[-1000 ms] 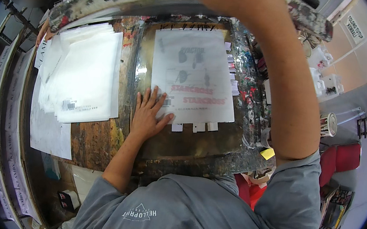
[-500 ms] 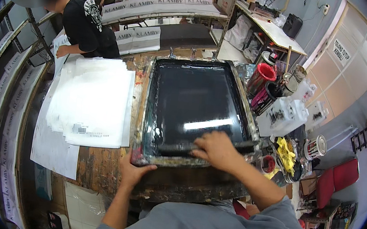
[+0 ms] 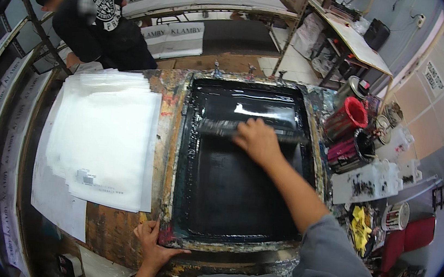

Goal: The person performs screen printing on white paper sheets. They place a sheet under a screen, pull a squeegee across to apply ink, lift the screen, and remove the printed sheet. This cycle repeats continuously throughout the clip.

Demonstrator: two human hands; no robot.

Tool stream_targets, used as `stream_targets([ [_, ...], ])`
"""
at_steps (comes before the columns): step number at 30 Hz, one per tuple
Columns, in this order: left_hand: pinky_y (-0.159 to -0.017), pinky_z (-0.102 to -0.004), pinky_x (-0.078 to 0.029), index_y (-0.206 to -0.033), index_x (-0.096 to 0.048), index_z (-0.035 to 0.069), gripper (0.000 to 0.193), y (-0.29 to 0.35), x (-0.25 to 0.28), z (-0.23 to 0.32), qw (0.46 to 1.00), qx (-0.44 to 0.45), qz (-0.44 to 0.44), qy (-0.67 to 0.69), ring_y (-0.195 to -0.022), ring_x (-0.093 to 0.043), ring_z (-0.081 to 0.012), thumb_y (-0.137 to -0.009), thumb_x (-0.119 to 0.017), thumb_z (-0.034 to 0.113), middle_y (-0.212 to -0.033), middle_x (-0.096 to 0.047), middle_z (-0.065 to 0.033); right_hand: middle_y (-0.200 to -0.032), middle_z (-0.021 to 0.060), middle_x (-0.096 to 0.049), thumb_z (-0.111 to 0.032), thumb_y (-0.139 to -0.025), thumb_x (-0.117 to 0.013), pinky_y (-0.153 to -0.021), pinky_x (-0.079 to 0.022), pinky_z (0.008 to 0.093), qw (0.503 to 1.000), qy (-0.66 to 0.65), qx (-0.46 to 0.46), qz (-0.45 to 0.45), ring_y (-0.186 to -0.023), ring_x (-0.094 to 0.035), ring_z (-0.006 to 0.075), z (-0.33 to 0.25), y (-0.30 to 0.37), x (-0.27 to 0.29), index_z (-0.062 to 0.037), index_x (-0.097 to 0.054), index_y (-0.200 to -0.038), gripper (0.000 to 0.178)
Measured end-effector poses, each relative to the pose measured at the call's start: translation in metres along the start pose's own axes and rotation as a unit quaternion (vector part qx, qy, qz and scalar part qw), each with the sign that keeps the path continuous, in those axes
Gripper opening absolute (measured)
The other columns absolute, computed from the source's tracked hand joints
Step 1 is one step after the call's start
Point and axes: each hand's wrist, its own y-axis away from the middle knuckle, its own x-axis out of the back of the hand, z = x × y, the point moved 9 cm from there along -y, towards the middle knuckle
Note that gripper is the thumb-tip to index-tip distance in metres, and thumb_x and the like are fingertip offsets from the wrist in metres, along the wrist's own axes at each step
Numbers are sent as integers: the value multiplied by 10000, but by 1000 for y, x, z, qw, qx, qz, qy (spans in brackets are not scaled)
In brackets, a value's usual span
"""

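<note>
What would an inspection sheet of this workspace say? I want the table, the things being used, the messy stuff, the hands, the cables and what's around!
Surface: brown wooden table, stained with paint.
Things in use: rectangular ink-smeared frame around a shiny black screen; long dark squeegee bar across it; pile of thin white rectangular sheets to the left.
Clutter: round red-rimmed can, black-stained white plastic container and crumpled yellow cloth, all on the right.
Hands: right hand grips the squeegee bar; left hand touches the frame's near-left corner.
Cables: white wall socket, upper right; wiring too small to trace.
Surroundings: person in a black shirt beyond the pile; red chair at right.
</note>
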Motion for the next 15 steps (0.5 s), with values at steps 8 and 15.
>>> stream_targets([
  [8, -972, -474, -480, -1530, -524, -78, 1411, 8, -9, -13, 983, 33, 7, 179, -985, -647, -345, -475, -961, 752, -1123, -737, -144, -987, 198, -772, -620, -1008, -628, -857, -568, 553, 994, -27, 36, -97, -980, -735, 433, 88, -143, -7, -97, -759, -1047, 540],
  [15, -966, -478, -491, -1545, -493, -82, 1348, 14, -5, -7, 990, -15, 46, 131, -1001, -630, -370, -552, -958, 704, -1147, -724, -186, -956, 142, -742, -545, -999, -663, -794, -579, 520, 998, 47, 33, -38, -939, -741, 373, 40, -78, -9, -118, -710, -1034, 431],
])
